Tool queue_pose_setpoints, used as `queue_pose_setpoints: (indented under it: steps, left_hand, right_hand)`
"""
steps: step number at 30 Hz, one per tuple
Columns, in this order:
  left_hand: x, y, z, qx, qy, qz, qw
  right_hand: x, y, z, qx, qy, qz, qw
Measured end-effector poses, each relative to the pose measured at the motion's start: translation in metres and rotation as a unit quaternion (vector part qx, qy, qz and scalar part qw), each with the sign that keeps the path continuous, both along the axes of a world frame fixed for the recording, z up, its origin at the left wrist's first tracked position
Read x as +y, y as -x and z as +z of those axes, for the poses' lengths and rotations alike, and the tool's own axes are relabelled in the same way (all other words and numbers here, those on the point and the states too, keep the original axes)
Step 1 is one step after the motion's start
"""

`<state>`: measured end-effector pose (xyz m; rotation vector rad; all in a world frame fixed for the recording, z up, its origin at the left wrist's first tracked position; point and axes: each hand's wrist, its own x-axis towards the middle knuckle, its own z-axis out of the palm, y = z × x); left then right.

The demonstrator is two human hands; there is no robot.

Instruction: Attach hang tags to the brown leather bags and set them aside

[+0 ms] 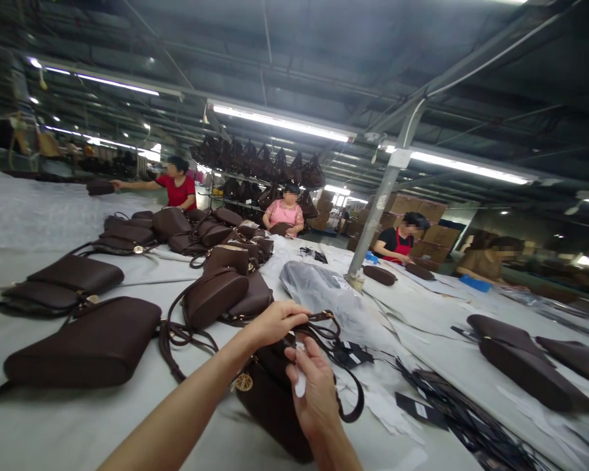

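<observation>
A dark brown handbag (269, 399) with a round gold emblem (244, 381) on its front lies on the table before me. My left hand (279, 322) reaches over the bag's top, its fingers closed on the thin brown strap (326, 320), which has a gold buckle. Just below it, my right hand (314, 383) is closed with a small white strip (300, 379) held under the thumb and fingers, close to the bag's opening. The rest of the strap loops down to the right of the right hand. Both hands hide part of the bag's top edge.
Many similar brown bags (86, 340) lie to the left and ahead. Clear plastic wrap (319, 288) and a pile of black tags with cords (436, 405) sit at the right. A metal post (380, 216) rises from the table. Several people work across it.
</observation>
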<state>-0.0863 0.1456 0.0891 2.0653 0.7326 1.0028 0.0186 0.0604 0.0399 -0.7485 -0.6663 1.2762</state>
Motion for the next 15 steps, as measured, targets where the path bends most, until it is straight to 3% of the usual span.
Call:
queue_pose_setpoints:
  steps: [3, 6, 15]
  left_hand:
    - [-0.005, -0.003, -0.001, 0.046, -0.094, 0.007, 0.994]
    - [-0.008, -0.005, -0.004, 0.077, -0.143, 0.003, 0.987]
    - [-0.011, -0.014, -0.015, 0.014, -0.129, 0.046, 0.991]
  right_hand:
    - [0.004, 0.001, 0.000, 0.034, -0.013, -0.006, 0.999]
    - [0.010, 0.000, -0.002, 0.067, -0.004, 0.001, 0.998]
    - [0.035, -0.010, -0.002, 0.095, 0.015, 0.034, 0.995]
